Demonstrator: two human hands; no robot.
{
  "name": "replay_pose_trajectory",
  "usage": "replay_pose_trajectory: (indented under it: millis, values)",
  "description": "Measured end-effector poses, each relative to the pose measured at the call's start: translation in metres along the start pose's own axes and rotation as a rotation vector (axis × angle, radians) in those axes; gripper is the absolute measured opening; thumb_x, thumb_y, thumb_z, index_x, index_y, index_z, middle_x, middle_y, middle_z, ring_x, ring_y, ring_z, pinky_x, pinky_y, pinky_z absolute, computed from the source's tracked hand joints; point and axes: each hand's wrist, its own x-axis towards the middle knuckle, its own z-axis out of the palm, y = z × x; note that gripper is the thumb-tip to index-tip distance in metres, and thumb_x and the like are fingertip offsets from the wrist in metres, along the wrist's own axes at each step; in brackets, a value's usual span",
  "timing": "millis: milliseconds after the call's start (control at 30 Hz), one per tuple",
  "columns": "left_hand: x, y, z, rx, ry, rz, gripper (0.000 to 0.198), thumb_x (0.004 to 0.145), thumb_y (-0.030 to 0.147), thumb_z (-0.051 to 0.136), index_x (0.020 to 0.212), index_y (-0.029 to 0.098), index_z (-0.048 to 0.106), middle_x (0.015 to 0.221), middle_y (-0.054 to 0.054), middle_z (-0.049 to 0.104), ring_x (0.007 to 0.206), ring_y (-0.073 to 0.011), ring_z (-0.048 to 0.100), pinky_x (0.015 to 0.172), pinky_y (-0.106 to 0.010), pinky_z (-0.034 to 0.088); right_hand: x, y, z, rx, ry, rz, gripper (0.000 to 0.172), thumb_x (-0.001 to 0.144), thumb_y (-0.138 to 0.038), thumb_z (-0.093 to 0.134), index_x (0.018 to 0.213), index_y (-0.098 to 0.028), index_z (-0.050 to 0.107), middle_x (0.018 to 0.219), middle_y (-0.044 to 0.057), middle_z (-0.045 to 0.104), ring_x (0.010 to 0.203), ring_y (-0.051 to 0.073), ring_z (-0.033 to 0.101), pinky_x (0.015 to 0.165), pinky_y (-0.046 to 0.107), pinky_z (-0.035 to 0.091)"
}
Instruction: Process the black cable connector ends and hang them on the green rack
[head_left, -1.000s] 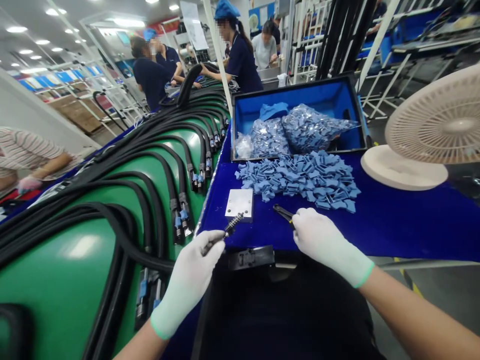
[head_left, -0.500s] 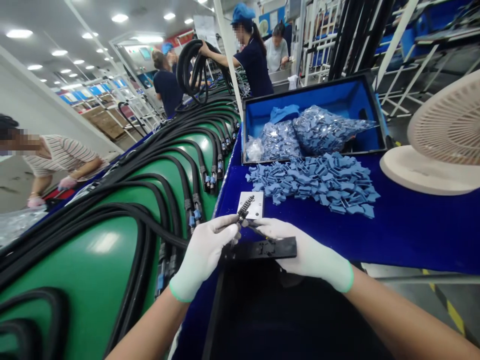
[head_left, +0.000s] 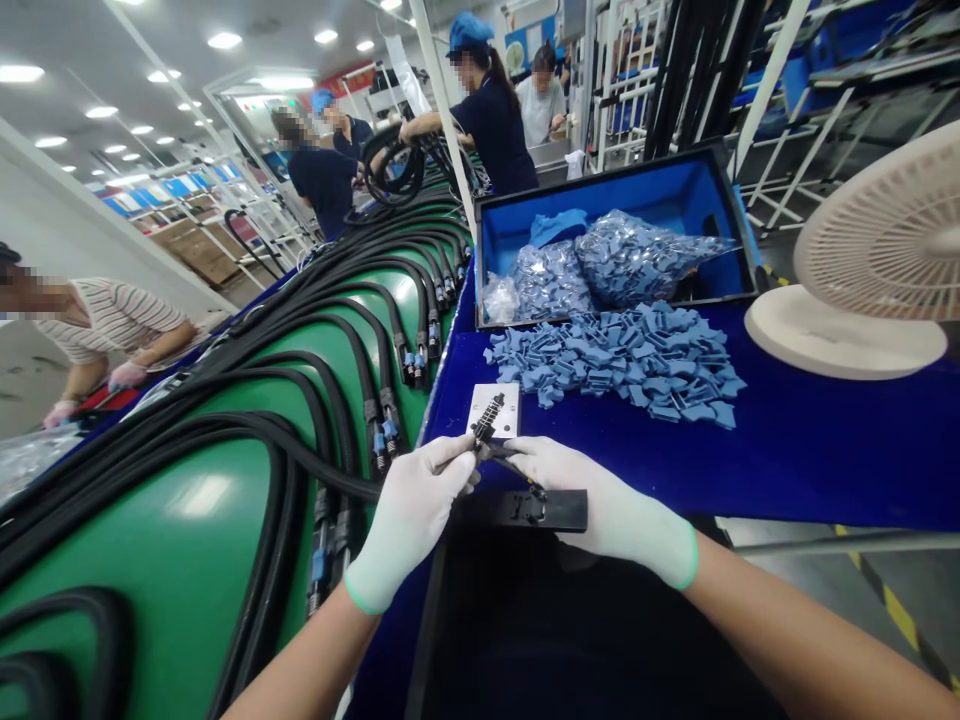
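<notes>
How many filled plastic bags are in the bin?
2: the smaller bag left of centre, the larger bag beside it on the right, both in the blue bin; more may be hidden underneath.

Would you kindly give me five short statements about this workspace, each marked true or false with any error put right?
1. The left hand holds a ribbed black part. True.
2. The loose blue pieces lie inside the crate. False: they are heaped on the bench top in front of it.
3. The right hand rests well away from the left. False: it is close beside it, gripping a dark tool whose end is near the ribbed black part.
4. A fan stands to the right of the loose blue pieces. True.
5. The crate holds clear bags of blue pieces. True.
</notes>
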Motion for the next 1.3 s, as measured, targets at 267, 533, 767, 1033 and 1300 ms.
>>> replay_pose_trajectory:
  millis: [267, 533, 767, 1033, 1300]
  values:
    - [-0.003, 0.003, 0.001, 0.041, -0.012, 0.011, 0.033, 0.096, 0.044, 0.061, 0.119, 0.026, 0.076, 0.095, 0.0, 0.076, 0.086, -0.0237, 0.069, 0.081, -0.034, 0.051, -0.004, 0.016, 0.013, -0.145, 0.038, 0.028, 0.026, 0.091, -0.017, 0.06, 0.116, -0.019, 0.066, 0.123, 0.015, 0.068, 0.117, 0.031, 0.064, 0.101, 0.047, 0.056]
    - [0.018, 0.013, 0.013, 0.098, 0.063, 0.166, 0.047, 0.092, 0.039, 0.069, 0.136, 0.024, 0.063, 0.128, -0.006, 0.072, 0.108, -0.0268, 0.069, 0.096, -0.039, 0.054, -0.004, 0.016, 0.011, -0.136, -0.004, 0.069, 0.022, 0.086, -0.015, 0.066, 0.108, -0.019, 0.066, 0.112, 0.011, 0.07, 0.103, 0.027, 0.067, 0.094, 0.042, 0.056]
    - [0.03, 0.018, 0.012, 0.294, -0.026, 0.241, 0.034, 0.101, 0.04, 0.058, 0.13, 0.027, 0.07, 0.131, -0.001, 0.072, 0.121, -0.0257, 0.066, 0.109, -0.038, 0.047, -0.007, 0.028, 0.008, -0.085, 0.023, 0.144, 0.032, 0.09, -0.033, 0.066, 0.119, -0.02, 0.06, 0.111, 0.01, 0.071, 0.096, 0.026, 0.068, 0.081, 0.035, 0.05]
    - [0.031, 0.007, 0.015, 0.125, 0.0, 0.146, 0.039, 0.098, 0.045, 0.062, 0.133, 0.031, 0.07, 0.137, 0.001, 0.07, 0.129, -0.0276, 0.062, 0.117, -0.041, 0.044, 0.01, 0.053, 0.022, -0.302, -0.047, 0.248, 0.017, 0.089, -0.033, 0.067, 0.083, -0.02, 0.059, 0.08, 0.002, 0.068, 0.066, 0.016, 0.058, 0.059, 0.028, 0.031]
    - [0.034, 0.003, 0.019, -0.339, 0.008, 0.14, 0.054, 0.087, 0.045, 0.079, 0.132, 0.017, 0.068, 0.129, -0.011, 0.073, 0.117, -0.0312, 0.068, 0.105, -0.043, 0.053, -0.032, 0.034, -0.017, -0.376, 0.071, 0.294, 0.032, 0.087, -0.014, 0.064, 0.119, -0.015, 0.067, 0.116, 0.016, 0.07, 0.108, 0.029, 0.064, 0.096, 0.042, 0.047]
